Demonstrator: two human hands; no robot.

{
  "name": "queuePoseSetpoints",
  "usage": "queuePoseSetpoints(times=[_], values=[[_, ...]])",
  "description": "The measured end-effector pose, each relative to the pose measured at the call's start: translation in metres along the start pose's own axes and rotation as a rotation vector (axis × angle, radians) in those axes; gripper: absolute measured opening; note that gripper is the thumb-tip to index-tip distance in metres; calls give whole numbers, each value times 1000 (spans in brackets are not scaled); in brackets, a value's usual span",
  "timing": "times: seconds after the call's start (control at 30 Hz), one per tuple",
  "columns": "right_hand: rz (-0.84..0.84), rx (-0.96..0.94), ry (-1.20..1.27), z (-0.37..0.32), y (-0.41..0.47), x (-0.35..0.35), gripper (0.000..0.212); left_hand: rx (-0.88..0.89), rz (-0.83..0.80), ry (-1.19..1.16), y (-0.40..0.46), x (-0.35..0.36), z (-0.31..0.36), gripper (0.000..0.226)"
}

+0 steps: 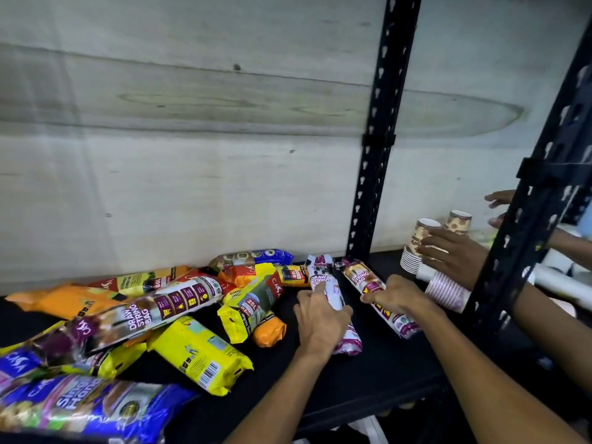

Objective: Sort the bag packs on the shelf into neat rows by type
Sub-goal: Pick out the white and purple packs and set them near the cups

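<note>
Two purple-and-white drawstring bag packs lie side by side on the black shelf [378,363] near the right upright. My left hand [320,318] grips the left pack [320,277]. My right hand [395,294] holds the right pack [362,277]. A third drawstring pack [153,310] lies across a jumbled heap to the left. That heap holds yellow packs [201,355], orange packs [64,299] and blue packs [89,408].
A black slotted upright [378,139] stands just behind the two packs; another upright [528,235] is at the right front. Beyond it, another person's hands [455,254] handle stacked paper cups [423,241]. A plywood wall backs the shelf.
</note>
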State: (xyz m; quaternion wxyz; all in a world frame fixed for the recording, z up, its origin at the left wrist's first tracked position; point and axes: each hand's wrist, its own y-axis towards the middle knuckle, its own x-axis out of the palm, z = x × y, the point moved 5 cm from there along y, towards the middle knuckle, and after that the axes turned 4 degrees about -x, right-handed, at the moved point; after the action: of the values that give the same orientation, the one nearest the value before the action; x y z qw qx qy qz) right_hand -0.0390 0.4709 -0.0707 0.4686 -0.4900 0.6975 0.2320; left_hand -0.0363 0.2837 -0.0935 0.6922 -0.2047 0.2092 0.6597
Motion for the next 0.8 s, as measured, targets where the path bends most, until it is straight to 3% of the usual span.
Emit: queuePoseSetpoints(times=[0.2,0.47,0.57,0.67,0.8], values=[[-36,0,50,7,3,12,45,31,-76,-7,-9,14,5,71],[-81,-6,33,9,2,9,56,10,-132,139,-6,3,2,50],[-93,8,26,6,2,10,64,-41,-223,108,-4,0,-4,46],[13,-3,-83,-2,1,9,74,-41,-267,98,-3,-7,-7,43],[179,-160,-116,-32,-9,6,52,151,-104,391,2,-21,-12,32]])
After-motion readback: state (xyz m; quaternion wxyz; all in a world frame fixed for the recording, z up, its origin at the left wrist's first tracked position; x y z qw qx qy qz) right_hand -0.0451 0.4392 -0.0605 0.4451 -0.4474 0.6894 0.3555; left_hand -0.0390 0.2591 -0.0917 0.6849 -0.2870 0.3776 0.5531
